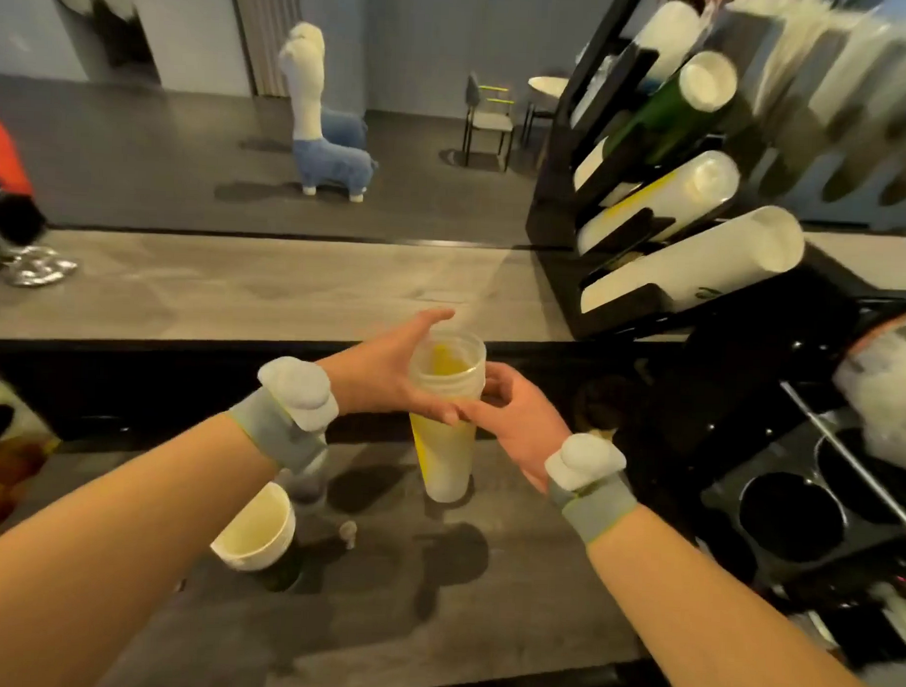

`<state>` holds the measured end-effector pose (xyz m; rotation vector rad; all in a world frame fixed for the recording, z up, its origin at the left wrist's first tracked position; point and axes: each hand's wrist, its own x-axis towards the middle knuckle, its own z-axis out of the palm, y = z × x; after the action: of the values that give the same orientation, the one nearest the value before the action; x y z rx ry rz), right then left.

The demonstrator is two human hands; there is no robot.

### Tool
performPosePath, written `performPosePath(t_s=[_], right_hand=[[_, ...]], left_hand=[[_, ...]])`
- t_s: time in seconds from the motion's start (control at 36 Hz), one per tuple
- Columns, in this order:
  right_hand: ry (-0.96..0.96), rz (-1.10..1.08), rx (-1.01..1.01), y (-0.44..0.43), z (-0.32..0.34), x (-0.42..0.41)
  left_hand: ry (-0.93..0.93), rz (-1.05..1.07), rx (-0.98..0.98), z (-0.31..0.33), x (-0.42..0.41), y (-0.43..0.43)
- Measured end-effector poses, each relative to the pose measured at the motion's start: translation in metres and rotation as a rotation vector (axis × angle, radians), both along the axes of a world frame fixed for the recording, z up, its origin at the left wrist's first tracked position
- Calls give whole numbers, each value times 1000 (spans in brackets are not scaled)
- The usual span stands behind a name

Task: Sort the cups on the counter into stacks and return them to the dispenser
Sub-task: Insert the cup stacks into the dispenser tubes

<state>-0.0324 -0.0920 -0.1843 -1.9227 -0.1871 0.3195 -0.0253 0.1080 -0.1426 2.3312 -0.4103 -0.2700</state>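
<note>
You are holding the stack of clear cups [445,435] upright on the counter [508,612]. Your left hand [388,372] is clasping its top, and your right hand [515,422] is, it seems, curling its fingers against the other side. Keep the stack straight while you are lifting it toward the dispenser [616,318].

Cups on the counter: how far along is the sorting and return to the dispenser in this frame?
Done: the dispenser already carries several stacks in its slots. In hand: the left hand and right hand both hold an upright stack of clear yellow-printed cups over the counter. Left: that stack is not yet in the dispenser, and one white cup sits loose on the counter.
</note>
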Motion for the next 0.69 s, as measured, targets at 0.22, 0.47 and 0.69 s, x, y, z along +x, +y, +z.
performPosePath(t_s=[0.22, 0.47, 0.69], right_hand=[[-313, -135, -35, -31, 113, -1], [-553, -393, -203, -105, 202, -17], [-571, -625, 219, -132, 238, -19]], left_hand=[[-206, -78, -94, 106, 31, -16], [113, -99, -1096, 153, 71, -53], [282, -273, -1284, 143, 95, -104]])
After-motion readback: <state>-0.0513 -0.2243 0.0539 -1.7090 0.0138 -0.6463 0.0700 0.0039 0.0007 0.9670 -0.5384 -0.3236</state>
